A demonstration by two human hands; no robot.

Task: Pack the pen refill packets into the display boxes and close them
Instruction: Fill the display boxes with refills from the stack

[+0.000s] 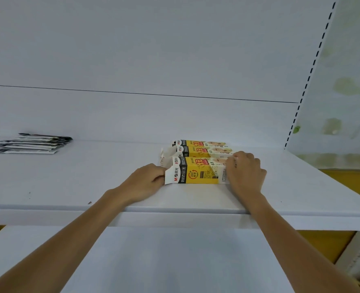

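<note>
On shelf [69,182], near box [202,172] is gripped at left flap by left hand [145,180], at right end by right hand [245,172]; packets [31,144] lie far left.

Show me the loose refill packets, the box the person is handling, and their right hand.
refill packets [29,144]: head view, middle of the pile at far left.
nearest display box [202,174]: head view, its yellow panel facing the camera.
right hand [246,172]: head view, back of the hand at the box's right end.

boxes [198,169]: yellow, black band (white flaps) | packets [30,143]: black-white | shelf [90,174]: white
</note>
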